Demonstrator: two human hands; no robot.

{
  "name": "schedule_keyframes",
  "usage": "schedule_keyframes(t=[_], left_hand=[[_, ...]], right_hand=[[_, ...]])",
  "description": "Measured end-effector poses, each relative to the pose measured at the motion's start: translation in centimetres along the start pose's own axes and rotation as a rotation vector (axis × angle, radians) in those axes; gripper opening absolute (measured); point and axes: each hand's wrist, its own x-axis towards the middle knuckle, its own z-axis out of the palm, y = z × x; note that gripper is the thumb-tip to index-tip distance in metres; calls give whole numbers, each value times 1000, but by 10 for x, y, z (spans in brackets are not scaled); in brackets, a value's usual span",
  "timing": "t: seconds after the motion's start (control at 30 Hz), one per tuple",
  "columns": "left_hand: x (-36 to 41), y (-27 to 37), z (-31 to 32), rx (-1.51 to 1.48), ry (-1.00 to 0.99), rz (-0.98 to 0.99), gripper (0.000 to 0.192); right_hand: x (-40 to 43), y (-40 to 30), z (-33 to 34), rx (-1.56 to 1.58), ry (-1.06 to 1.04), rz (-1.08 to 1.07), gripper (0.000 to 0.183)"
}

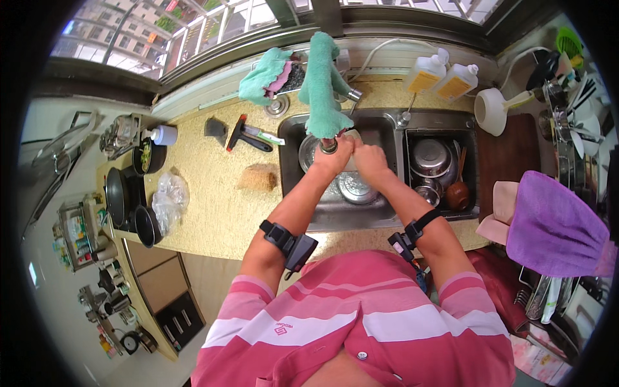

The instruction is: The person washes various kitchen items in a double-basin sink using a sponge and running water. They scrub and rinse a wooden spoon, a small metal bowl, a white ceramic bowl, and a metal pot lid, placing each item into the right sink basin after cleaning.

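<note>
My left hand (334, 156) and my right hand (370, 159) meet over the left bowl of the steel sink (333, 220), both gripping a cream cloth (351, 166). Its folds are partly hidden by my fingers. Right above my left hand is the faucet's spout end (329, 146). A green plush cloth (320, 82) wraps the faucet. Beneath my hands lies a round, shiny metal dish (358, 187) with water on it. A second metal basin (306, 154) shows partly to the left of my left hand.
Metal pots (430, 157) and a brown bowl (457, 196) sit in the right sink bowl. On the left counter lie a tan sponge (258, 177), a squeegee (237, 133) and a knife (263, 135). Two white bottles (425, 72) stand behind. A purple towel (556, 227) hangs right.
</note>
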Motion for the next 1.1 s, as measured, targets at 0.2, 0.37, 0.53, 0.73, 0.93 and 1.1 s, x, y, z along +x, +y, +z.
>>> schedule_keyframes(t=[0.2, 0.37, 0.53, 0.73, 0.93, 1.1], left_hand=[[-7, -28, 8, -575, 294, -167, 26], [-20, -46, 7, -603, 347, -246, 23], [-44, -2, 34, -996, 377, -620, 36], [-57, -13, 11, -898, 401, -556, 39], [-60, 5, 7, -892, 533, -516, 45], [-75, -5, 13, -753, 418, -324, 51]], right_hand=[[-20, 12, -14, 679, -122, 363, 27], [-18, 9, 8, 1132, -231, 554, 38], [-7, -40, 52, 1781, -104, 750, 29], [2, -25, 51, 1287, -211, 695, 41], [-3, -31, 54, 1640, -202, 687, 45], [7, -5, 33, 743, -326, 518, 52]])
